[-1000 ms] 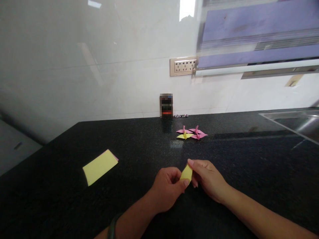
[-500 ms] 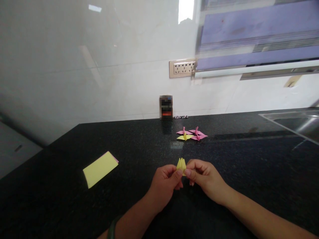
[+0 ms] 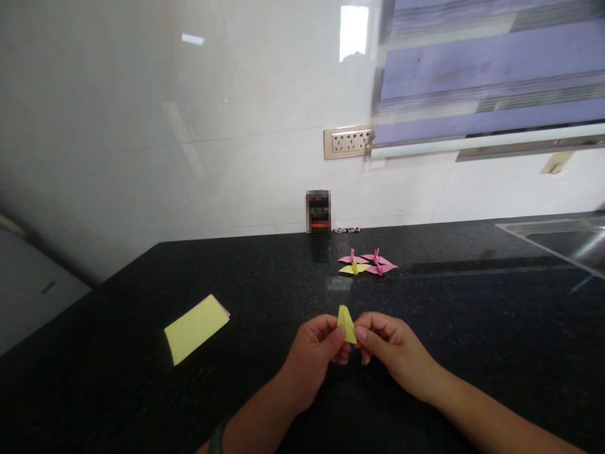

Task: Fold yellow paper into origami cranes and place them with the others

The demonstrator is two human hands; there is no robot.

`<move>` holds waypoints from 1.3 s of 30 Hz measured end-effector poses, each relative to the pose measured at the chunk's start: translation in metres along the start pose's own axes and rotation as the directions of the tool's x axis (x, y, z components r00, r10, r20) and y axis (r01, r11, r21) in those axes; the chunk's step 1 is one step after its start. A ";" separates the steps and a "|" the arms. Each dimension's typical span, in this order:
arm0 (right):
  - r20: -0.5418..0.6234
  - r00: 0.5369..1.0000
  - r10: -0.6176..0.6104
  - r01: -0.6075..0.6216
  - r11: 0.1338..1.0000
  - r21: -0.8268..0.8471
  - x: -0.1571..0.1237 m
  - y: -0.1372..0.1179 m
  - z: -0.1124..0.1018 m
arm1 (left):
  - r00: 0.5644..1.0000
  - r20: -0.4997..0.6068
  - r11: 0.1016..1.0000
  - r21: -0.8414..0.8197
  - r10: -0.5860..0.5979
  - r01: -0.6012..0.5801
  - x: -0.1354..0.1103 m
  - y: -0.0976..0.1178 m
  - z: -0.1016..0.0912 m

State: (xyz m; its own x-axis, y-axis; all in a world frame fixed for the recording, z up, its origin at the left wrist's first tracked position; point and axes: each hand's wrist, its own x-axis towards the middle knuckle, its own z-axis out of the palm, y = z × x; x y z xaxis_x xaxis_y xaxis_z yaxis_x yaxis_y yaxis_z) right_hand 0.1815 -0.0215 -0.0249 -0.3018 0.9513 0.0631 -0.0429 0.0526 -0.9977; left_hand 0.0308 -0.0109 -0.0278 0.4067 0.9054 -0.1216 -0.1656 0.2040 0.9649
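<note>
A small folded yellow paper (image 3: pixel 346 322) stands upright with its point up, pinched between both my hands above the black stone counter (image 3: pixel 449 302). My left hand (image 3: pixel 316 356) grips its lower left side with closed fingers. My right hand (image 3: pixel 394 353) pinches its lower right side, fingers curled. Three finished paper cranes lie farther back: a yellow crane (image 3: pixel 354 268) and two pink cranes (image 3: pixel 378 263).
A stack of yellow paper sheets (image 3: pixel 196 328) lies on the counter to the left. A small dark box (image 3: pixel 318 212) stands against the white wall under a socket strip (image 3: pixel 347 142). A steel sink (image 3: pixel 562 243) is at the right edge. The counter's left edge drops off.
The yellow paper went from a tilted flat piece to standing upright with its point up between both hands. The view has shifted slightly downward.
</note>
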 end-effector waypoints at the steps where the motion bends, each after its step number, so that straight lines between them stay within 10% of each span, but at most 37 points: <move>1: -0.002 1.000 -0.007 0.007 1.000 0.002 0.000 0.000 0.000 | 1.000 -0.003 1.000 -0.013 -0.007 0.007 0.000 0.000 0.000; 25: -0.027 0.998 -0.060 0.055 0.987 -0.152 -0.006 -0.015 0.004 | 0.998 -0.054 1.000 -0.023 0.007 -0.008 -0.009 0.011 0.006; 30: -0.206 0.960 -0.192 0.123 0.943 -0.308 -0.009 -0.015 0.004 | 0.989 -0.098 0.993 0.060 0.108 -0.103 -0.009 0.011 0.009; 39: -0.154 0.937 -0.313 0.197 0.839 -0.508 -0.008 -0.014 0.001 | 0.988 -0.116 0.992 0.094 0.098 -0.087 -0.009 0.013 0.013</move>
State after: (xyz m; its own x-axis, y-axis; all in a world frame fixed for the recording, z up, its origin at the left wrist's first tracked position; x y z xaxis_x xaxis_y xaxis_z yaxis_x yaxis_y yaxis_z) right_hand 0.1837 -0.0301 -0.0110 -0.1226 0.9217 0.3680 0.3881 0.3857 -0.8370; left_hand 0.0372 -0.0211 -0.0114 0.2818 0.9580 -0.0531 -0.1154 0.0888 0.9893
